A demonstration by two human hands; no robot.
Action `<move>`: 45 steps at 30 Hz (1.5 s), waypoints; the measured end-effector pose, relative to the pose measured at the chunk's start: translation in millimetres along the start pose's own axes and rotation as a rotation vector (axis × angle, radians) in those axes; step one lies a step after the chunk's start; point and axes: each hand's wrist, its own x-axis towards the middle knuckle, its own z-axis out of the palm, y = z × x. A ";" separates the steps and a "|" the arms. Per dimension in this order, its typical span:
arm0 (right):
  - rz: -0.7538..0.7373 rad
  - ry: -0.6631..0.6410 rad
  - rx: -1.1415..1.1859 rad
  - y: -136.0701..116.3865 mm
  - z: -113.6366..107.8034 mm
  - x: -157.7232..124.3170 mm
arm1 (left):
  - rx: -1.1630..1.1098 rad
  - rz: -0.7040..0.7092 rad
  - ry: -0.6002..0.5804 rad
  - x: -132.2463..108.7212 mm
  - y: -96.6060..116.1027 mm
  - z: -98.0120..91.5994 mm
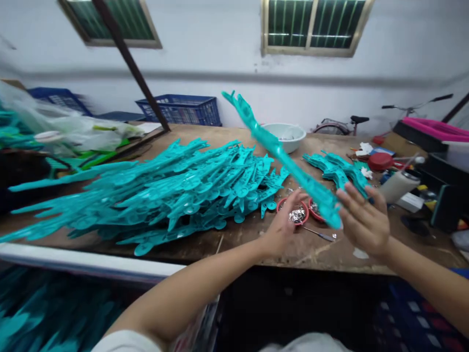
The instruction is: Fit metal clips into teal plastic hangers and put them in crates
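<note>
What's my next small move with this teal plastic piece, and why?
Probably close your right hand around the teal plastic moulding. Its lower end sits right beside those fingers, no firm grip shows, and it slants over the red dish of silver bits, so a slip could scatter them.

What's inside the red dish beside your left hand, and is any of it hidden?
The red dish holds a heap of small silvery scraps. The left hand overhangs part of it, hiding whatever lies beneath.
</note>
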 end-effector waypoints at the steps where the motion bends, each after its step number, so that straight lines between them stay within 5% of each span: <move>1: -0.040 -0.034 -0.015 -13.8 -9.6 -20.4 | -0.172 -0.034 0.062 -3.1 12.5 6.3; 5: -0.188 -0.237 0.068 -69.6 -29.7 -49.4 | -0.452 -0.411 0.172 -7.4 61.3 26.9; 8: -0.263 -0.317 0.238 -82.1 -42.8 -42.7 | -0.436 -0.614 0.037 -0.5 77.0 18.9; 11: -0.223 -0.373 0.307 -62.6 -55.9 -40.4 | -0.476 -0.655 -0.228 0.8 75.7 -0.7; 14: 0.104 -0.478 0.189 -23.5 -60.8 -33.0 | -0.573 -0.668 -0.427 -11.0 69.7 -7.6; 17: 0.358 -0.579 0.010 17.6 -53.3 -11.4 | -0.680 -0.705 -0.749 -29.2 65.7 7.1; 19: 0.335 -0.622 -0.006 38.6 -42.0 1.9 | -0.728 -0.747 -0.943 -40.2 66.6 21.3; 21: 0.205 -0.677 0.065 51.9 -28.6 5.7 | -0.711 -0.796 -1.006 -48.0 70.3 28.9; 25: 0.053 -0.983 0.192 56.3 -10.3 -16.2 | -0.364 -0.923 -0.938 -51.0 74.1 4.0; 29: 0.267 -1.391 0.317 47.8 1.3 -42.1 | 0.499 -0.855 -0.778 -36.3 62.4 -42.2; 32: 0.370 -1.614 0.588 49.9 18.2 -41.9 | 0.890 -0.852 -0.918 -14.4 44.4 -55.6; 35: 0.429 -1.595 0.580 59.2 37.5 -26.0 | 0.957 -0.876 -1.030 5.5 22.5 -52.3; 40: 0.381 -1.675 -0.016 55.2 57.1 -10.4 | 0.995 -0.892 -1.112 16.8 0.1 -52.2; 45: 0.383 -1.674 -0.050 44.2 63.4 -26.7 | 0.932 -0.904 -1.124 15.7 -3.9 -76.3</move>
